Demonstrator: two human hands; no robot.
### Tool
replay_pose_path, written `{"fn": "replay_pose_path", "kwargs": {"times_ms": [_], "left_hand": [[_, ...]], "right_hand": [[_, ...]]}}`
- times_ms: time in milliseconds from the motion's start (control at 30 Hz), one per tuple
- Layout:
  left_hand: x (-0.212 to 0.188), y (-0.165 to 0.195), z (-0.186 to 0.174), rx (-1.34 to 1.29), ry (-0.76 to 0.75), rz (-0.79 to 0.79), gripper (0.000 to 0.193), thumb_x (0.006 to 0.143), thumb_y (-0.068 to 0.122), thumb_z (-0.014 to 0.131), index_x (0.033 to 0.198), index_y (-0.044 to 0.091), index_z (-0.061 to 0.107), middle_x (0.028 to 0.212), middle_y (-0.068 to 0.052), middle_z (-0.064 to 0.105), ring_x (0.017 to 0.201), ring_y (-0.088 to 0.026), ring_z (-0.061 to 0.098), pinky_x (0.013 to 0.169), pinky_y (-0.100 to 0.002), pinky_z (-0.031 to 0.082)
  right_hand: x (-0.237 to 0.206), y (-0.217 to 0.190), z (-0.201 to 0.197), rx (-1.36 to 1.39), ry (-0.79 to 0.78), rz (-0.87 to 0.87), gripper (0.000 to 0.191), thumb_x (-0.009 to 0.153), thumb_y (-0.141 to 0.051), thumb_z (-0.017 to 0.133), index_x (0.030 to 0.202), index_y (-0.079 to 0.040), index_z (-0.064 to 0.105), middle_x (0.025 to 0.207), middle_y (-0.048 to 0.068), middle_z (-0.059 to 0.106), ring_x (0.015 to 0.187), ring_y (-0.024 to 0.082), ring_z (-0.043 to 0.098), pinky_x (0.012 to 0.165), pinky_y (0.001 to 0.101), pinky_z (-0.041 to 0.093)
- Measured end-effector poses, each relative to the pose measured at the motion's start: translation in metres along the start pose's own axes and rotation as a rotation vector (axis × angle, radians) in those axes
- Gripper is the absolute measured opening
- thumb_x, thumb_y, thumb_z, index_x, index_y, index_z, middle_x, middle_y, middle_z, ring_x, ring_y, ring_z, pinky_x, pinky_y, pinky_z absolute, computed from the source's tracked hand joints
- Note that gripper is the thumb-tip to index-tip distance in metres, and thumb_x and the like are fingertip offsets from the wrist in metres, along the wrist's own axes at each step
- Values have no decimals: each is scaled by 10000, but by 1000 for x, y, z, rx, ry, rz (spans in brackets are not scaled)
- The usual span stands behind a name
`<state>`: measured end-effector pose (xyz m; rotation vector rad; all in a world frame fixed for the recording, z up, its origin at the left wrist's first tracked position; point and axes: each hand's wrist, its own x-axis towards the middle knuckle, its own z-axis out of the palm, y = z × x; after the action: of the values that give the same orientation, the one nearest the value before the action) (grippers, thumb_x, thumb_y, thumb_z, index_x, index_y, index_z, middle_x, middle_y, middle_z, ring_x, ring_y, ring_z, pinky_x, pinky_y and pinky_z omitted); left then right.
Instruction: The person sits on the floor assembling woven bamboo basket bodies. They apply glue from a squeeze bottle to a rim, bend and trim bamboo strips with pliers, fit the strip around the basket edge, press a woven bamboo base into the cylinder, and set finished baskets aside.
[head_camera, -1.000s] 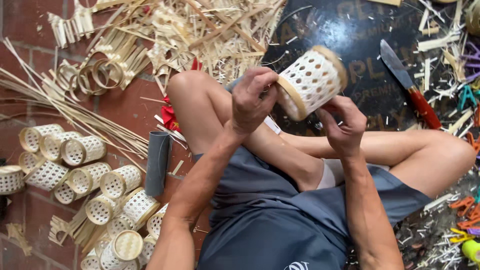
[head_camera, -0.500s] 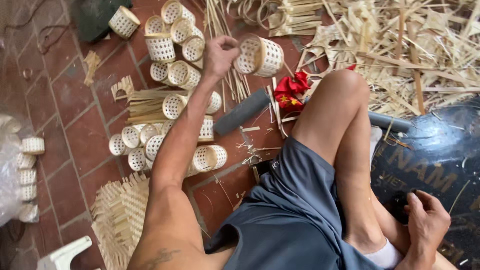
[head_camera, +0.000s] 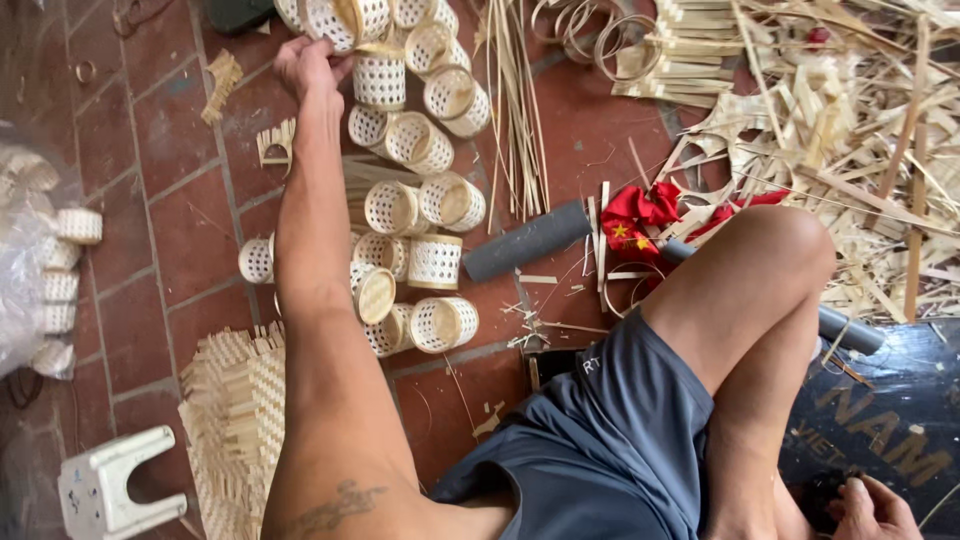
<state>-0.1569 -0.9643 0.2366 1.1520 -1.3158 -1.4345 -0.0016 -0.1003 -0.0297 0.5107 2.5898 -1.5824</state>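
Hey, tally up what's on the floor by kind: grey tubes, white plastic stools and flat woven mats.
Grey tubes: 2
White plastic stools: 1
Flat woven mats: 1
Total: 4

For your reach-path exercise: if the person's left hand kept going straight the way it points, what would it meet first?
The left hand points toward the top of the view; first in line appears to be the woven bamboo basket at its fingers, though depth is unclear.

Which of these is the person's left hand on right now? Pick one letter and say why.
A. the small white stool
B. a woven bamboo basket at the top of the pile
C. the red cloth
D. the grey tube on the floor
B: the left hand rests on a woven basket atop the pile, far from tube, stool and cloth.
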Motion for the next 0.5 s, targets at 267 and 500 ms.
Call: {"fn": "replay_pose_path", "kwargs": {"times_ms": [267, 500], "left_hand": [[9, -44, -113, 111, 96, 390, 300, 748, -125, 642, 999, 32, 597, 984, -122, 668, 900, -240, 718, 744, -361, 654], [3, -63, -165, 390, 153, 574, 287, 773, -100, 680, 1012, 39, 603, 954, -116, 654, 870, -240, 682, 770, -390, 594]], "right_hand": [[3, -14, 8, 18, -1, -3, 207, 1117, -69, 695, 1118, 126, 626, 933, 175, 693, 738, 160, 661, 690, 269, 551], [-44, -27, -29, -156, 81, 40, 197, 1050, -161, 735, 1122, 23, 750, 949, 117, 737, 821, 135, 660, 738, 281, 524]]}}
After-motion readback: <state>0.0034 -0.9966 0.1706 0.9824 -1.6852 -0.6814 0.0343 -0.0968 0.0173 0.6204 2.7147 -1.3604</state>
